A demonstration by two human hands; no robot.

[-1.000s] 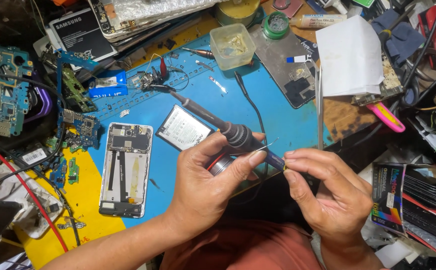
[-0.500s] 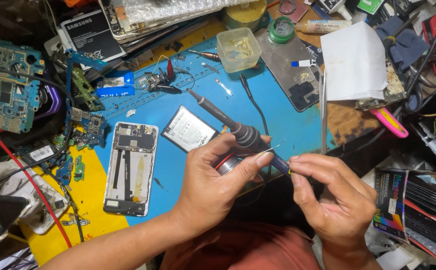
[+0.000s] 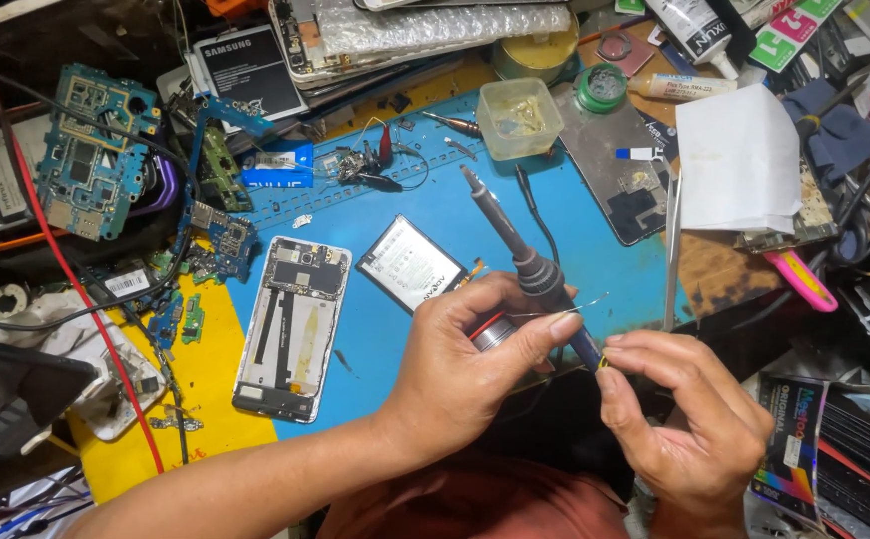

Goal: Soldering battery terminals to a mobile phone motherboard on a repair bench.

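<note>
My left hand [image 3: 470, 374] is closed around a black soldering iron [image 3: 538, 271] and a small silver solder spool [image 3: 496, 333]. The iron's metal tip [image 3: 472, 183] points up and away over the blue mat [image 3: 375, 329]. My right hand [image 3: 694, 424] pinches a small yellow bit and a thin wire [image 3: 583, 305] beside the iron's lower handle, touching the left thumb. An opened phone body [image 3: 291, 327] lies left of my hands, with a flat battery [image 3: 411, 266] beside it.
Circuit boards [image 3: 91, 165] and black and red cables crowd the left. A clear plastic tub [image 3: 520, 118], a back cover [image 3: 625, 160], white paper [image 3: 736, 160], tweezers [image 3: 671, 250] and glue tubes lie at the back right. Packets are stacked at the right edge.
The soldering iron has tilted steeper, its tip swinging to the right. My right hand has closed in on the wire near the left thumb.
</note>
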